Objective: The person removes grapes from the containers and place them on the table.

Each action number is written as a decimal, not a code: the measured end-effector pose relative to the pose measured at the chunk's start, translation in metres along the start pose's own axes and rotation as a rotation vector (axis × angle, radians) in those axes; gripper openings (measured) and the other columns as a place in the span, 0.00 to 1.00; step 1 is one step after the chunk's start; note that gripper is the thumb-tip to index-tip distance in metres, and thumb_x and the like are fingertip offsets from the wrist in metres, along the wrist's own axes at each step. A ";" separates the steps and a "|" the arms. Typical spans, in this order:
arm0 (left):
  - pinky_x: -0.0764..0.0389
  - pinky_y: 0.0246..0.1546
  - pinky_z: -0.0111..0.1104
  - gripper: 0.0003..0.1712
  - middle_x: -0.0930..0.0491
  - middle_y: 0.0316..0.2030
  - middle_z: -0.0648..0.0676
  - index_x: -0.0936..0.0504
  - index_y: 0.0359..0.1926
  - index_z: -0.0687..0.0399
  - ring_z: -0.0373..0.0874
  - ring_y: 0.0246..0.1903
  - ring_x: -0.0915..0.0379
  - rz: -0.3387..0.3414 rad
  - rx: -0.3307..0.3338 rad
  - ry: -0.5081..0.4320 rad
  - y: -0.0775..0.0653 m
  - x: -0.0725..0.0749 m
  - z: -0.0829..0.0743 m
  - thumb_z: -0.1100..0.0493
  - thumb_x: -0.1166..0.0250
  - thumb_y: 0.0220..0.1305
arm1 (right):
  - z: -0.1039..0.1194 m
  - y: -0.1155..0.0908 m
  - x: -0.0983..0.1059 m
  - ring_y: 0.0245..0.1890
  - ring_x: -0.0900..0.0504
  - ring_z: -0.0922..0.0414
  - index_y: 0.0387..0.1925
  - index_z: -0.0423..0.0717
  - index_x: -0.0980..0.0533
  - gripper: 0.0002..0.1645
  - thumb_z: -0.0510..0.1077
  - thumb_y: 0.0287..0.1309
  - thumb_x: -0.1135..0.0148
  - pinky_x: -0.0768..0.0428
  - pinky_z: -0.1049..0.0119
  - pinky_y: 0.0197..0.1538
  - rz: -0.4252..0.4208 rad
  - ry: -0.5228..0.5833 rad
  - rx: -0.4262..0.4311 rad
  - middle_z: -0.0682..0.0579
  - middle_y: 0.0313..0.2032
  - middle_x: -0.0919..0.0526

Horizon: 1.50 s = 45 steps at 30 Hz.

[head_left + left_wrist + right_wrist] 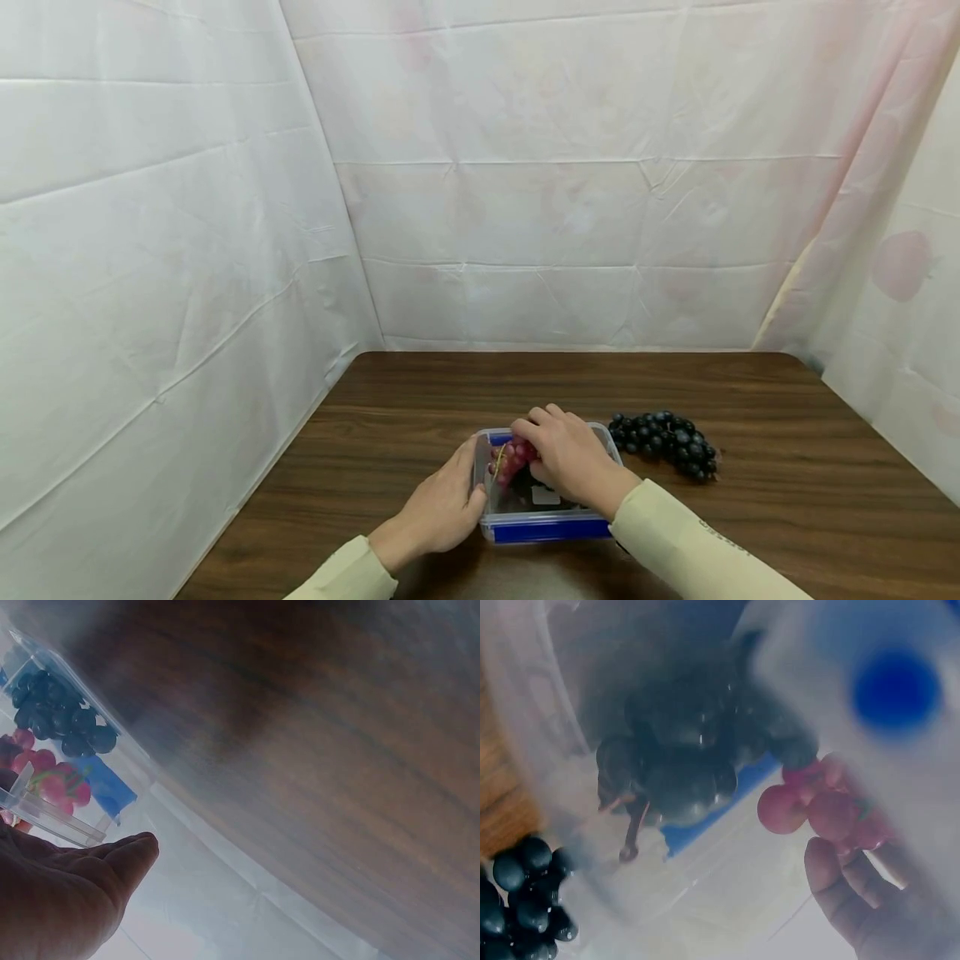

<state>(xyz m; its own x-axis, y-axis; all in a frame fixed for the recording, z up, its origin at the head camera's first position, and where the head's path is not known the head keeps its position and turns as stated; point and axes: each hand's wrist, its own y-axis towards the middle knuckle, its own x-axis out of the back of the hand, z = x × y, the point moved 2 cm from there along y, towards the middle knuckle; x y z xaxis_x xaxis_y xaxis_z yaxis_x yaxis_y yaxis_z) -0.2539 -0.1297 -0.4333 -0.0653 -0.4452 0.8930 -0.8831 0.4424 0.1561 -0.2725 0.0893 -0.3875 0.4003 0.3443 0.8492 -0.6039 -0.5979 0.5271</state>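
A clear plastic food container [551, 532] with blue clips stands near the table's front. In it lie a bunch of dark grapes [56, 712], also visible through the wall in the right wrist view, and a bunch of red grapes [512, 460] with a green stem. My right hand [572, 457] reaches over the container and grips the red grapes at its left part; in the right wrist view fingertips [826, 866] touch the red berries. My left hand [442, 504] rests along the container's left wall, fingers straight. A pale label [545, 496] shows inside.
Another bunch of black grapes [663, 442] lies on the brown wooden table [420, 400], just right of the container. Pale cloth walls [525, 208] stand behind the table and at both sides.
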 end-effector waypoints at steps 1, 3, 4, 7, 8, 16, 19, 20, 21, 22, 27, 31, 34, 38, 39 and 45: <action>0.32 0.69 0.52 0.41 0.45 0.78 0.64 0.52 0.80 0.65 0.56 0.74 0.41 -0.001 0.000 0.003 0.000 0.000 0.000 0.53 0.50 0.74 | -0.001 0.000 0.002 0.35 0.25 0.56 0.51 0.53 0.19 0.27 0.41 0.47 0.22 0.18 0.59 0.37 0.004 0.002 -0.009 0.54 0.40 0.18; 0.32 0.69 0.52 0.41 0.45 0.78 0.65 0.52 0.80 0.65 0.57 0.74 0.42 -0.003 -0.001 0.007 0.000 0.000 0.001 0.53 0.50 0.74 | -0.003 0.000 0.005 0.36 0.24 0.56 0.52 0.53 0.19 0.27 0.42 0.47 0.21 0.18 0.59 0.37 0.009 0.009 -0.030 0.54 0.40 0.18; 0.32 0.69 0.52 0.41 0.45 0.78 0.65 0.52 0.80 0.65 0.57 0.74 0.42 -0.003 -0.001 0.010 0.000 -0.001 0.001 0.53 0.50 0.74 | -0.003 0.000 0.006 0.36 0.23 0.56 0.52 0.53 0.19 0.28 0.42 0.47 0.21 0.17 0.59 0.38 0.012 0.008 -0.041 0.54 0.41 0.18; 0.33 0.70 0.51 0.41 0.45 0.78 0.65 0.52 0.80 0.66 0.57 0.74 0.42 -0.004 -0.004 0.015 -0.001 -0.001 0.002 0.52 0.51 0.74 | -0.004 -0.001 0.011 0.38 0.22 0.56 0.52 0.55 0.18 0.28 0.43 0.46 0.21 0.16 0.58 0.39 0.010 0.013 -0.076 0.55 0.41 0.18; 0.33 0.70 0.51 0.41 0.46 0.78 0.65 0.52 0.80 0.66 0.57 0.74 0.42 -0.003 -0.004 0.015 -0.001 -0.001 0.002 0.52 0.51 0.74 | -0.005 -0.001 0.013 0.38 0.21 0.56 0.51 0.55 0.18 0.27 0.43 0.46 0.20 0.15 0.59 0.39 0.007 0.019 -0.088 0.55 0.41 0.18; 0.33 0.70 0.51 0.41 0.46 0.78 0.65 0.52 0.80 0.66 0.57 0.74 0.42 0.009 -0.006 0.011 -0.002 -0.001 0.003 0.52 0.52 0.75 | -0.011 -0.001 0.027 0.36 0.24 0.60 0.49 0.56 0.18 0.25 0.48 0.47 0.19 0.16 0.62 0.35 -0.009 0.041 -0.183 0.58 0.38 0.20; 0.32 0.69 0.51 0.41 0.46 0.78 0.65 0.52 0.80 0.66 0.57 0.74 0.42 0.006 -0.004 0.015 -0.002 0.000 0.003 0.52 0.51 0.74 | -0.014 -0.001 0.033 0.35 0.25 0.61 0.49 0.56 0.18 0.26 0.49 0.47 0.19 0.18 0.63 0.33 -0.013 0.045 -0.212 0.59 0.38 0.20; 0.32 0.69 0.51 0.41 0.46 0.78 0.65 0.52 0.80 0.66 0.57 0.74 0.42 0.005 -0.004 0.016 -0.002 0.000 0.003 0.52 0.51 0.74 | -0.015 -0.001 0.035 0.34 0.25 0.61 0.49 0.56 0.18 0.26 0.48 0.47 0.19 0.19 0.63 0.33 -0.014 0.047 -0.221 0.58 0.38 0.20; 0.32 0.69 0.51 0.41 0.46 0.78 0.65 0.52 0.80 0.65 0.57 0.74 0.41 0.002 -0.004 0.017 -0.002 0.000 0.002 0.52 0.51 0.74 | -0.016 -0.001 0.037 0.34 0.25 0.61 0.49 0.56 0.18 0.25 0.48 0.47 0.19 0.19 0.63 0.32 -0.015 0.048 -0.231 0.58 0.38 0.20; 0.32 0.69 0.51 0.41 0.45 0.78 0.65 0.52 0.80 0.65 0.57 0.74 0.41 0.000 -0.004 0.019 -0.001 0.000 0.002 0.52 0.51 0.74 | -0.017 -0.001 0.039 0.34 0.25 0.61 0.49 0.55 0.18 0.25 0.48 0.47 0.19 0.20 0.63 0.32 -0.016 0.050 -0.241 0.58 0.38 0.20; 0.32 0.69 0.51 0.41 0.46 0.78 0.64 0.52 0.80 0.65 0.56 0.74 0.42 0.006 -0.004 0.016 -0.001 0.000 0.002 0.53 0.51 0.75 | -0.023 -0.003 0.045 0.32 0.26 0.61 0.50 0.54 0.18 0.25 0.47 0.48 0.20 0.20 0.63 0.32 -0.005 0.067 -0.292 0.56 0.37 0.20; 0.33 0.70 0.52 0.41 0.47 0.78 0.65 0.53 0.80 0.65 0.57 0.75 0.44 0.011 -0.011 0.008 -0.001 -0.001 0.002 0.53 0.52 0.75 | -0.029 -0.006 0.050 0.32 0.25 0.60 0.51 0.52 0.18 0.25 0.46 0.49 0.22 0.20 0.63 0.32 0.003 0.076 -0.321 0.55 0.38 0.20; 0.33 0.70 0.52 0.41 0.47 0.78 0.65 0.53 0.80 0.66 0.57 0.75 0.44 0.010 -0.017 0.010 -0.001 -0.001 0.001 0.53 0.51 0.75 | -0.033 -0.008 0.053 0.32 0.25 0.60 0.51 0.52 0.18 0.24 0.45 0.50 0.24 0.20 0.62 0.31 -0.001 0.081 -0.340 0.54 0.39 0.20; 0.33 0.70 0.51 0.41 0.47 0.78 0.65 0.52 0.80 0.66 0.57 0.75 0.44 0.002 -0.021 0.017 -0.001 -0.001 0.001 0.53 0.51 0.75 | -0.040 -0.012 0.058 0.31 0.25 0.59 0.52 0.50 0.19 0.24 0.45 0.51 0.25 0.21 0.62 0.31 -0.008 0.084 -0.370 0.53 0.39 0.20; 0.33 0.70 0.51 0.41 0.47 0.78 0.65 0.52 0.80 0.66 0.57 0.75 0.43 -0.001 -0.022 0.018 -0.001 0.000 0.001 0.53 0.51 0.75 | -0.042 -0.013 0.058 0.32 0.25 0.59 0.52 0.50 0.19 0.24 0.45 0.51 0.25 0.21 0.61 0.31 -0.009 0.081 -0.378 0.53 0.39 0.20; 0.34 0.70 0.51 0.40 0.47 0.78 0.65 0.52 0.80 0.66 0.57 0.75 0.44 0.003 -0.019 0.020 -0.001 0.000 0.000 0.53 0.51 0.75 | -0.053 -0.018 0.063 0.31 0.23 0.58 0.52 0.49 0.19 0.25 0.45 0.51 0.26 0.21 0.59 0.31 -0.018 0.061 -0.408 0.51 0.39 0.19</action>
<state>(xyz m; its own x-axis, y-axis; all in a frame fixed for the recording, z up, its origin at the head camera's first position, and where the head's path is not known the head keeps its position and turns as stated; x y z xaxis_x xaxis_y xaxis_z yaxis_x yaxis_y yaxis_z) -0.2528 -0.1301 -0.4337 -0.0586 -0.4277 0.9020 -0.8737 0.4590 0.1609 -0.2723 0.1601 -0.3419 0.3791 0.4015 0.8337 -0.8260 -0.2593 0.5005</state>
